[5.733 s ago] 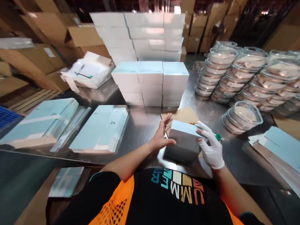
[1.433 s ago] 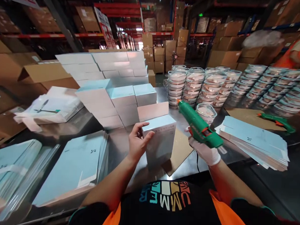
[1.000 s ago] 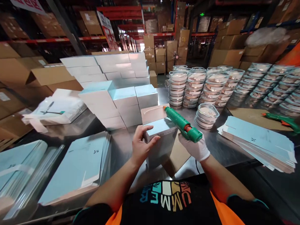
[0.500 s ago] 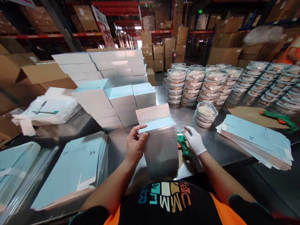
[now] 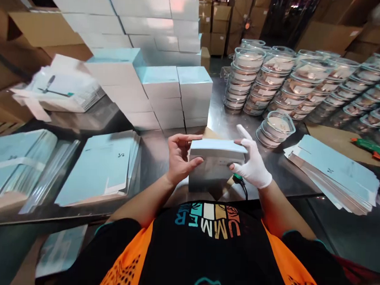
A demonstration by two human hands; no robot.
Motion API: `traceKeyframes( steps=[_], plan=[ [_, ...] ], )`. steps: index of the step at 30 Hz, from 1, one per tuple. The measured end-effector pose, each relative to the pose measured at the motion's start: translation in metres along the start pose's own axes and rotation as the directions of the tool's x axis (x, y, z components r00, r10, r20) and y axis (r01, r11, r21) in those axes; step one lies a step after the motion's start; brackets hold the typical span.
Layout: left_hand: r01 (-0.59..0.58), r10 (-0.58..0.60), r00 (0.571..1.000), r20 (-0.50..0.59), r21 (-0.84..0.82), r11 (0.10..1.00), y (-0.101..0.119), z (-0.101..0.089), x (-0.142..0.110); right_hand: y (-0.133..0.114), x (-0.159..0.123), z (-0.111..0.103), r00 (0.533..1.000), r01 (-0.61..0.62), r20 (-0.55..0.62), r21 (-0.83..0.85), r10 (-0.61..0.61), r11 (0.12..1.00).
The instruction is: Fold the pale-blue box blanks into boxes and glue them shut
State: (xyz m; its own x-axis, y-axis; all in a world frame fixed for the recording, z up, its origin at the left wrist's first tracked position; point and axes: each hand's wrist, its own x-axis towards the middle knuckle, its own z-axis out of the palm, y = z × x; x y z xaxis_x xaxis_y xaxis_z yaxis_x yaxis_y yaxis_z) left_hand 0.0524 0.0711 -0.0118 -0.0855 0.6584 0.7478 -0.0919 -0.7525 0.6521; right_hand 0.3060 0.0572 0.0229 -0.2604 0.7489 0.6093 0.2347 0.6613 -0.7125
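Note:
I hold a pale blue carton [image 5: 216,162] upright on the steel table [image 5: 152,153], close to my body. My bare left hand [image 5: 180,156] grips its left side, fingers hooked over the top edge. My white-gloved right hand [image 5: 251,163] presses its right side and top corner. The carton's top flap lies folded down flat. The green glue gun [image 5: 237,177] lies on the table behind the carton, with only its rear end and black cord showing below my right hand.
Stacks of finished pale blue boxes [image 5: 167,92] stand behind. Stacked clear lidded bowls [image 5: 273,83] fill the right. Flat box blanks lie at the left [image 5: 102,166] and right [image 5: 332,172]. A second glue gun [image 5: 372,148] rests on cardboard at the far right.
My right hand put the glue gun down on the table and moved onto the carton. The raised top flap has been folded down shut. My view tilted downward.

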Motion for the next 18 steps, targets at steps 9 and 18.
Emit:
traceKeyframes(
  steps=[9,18],
  plan=[
    [-0.239,0.208,0.927,0.311,0.064,0.969,0.012,-0.013,0.019,-0.017,-0.011,0.001,0.994,0.084,0.078,-0.012,-0.083,0.996],
    [-0.452,0.009,0.585,0.811,0.316,0.834,0.056,-0.027,0.073,-0.020,0.004,0.019,0.936,0.246,0.284,-0.106,-0.208,0.963]
  ],
)
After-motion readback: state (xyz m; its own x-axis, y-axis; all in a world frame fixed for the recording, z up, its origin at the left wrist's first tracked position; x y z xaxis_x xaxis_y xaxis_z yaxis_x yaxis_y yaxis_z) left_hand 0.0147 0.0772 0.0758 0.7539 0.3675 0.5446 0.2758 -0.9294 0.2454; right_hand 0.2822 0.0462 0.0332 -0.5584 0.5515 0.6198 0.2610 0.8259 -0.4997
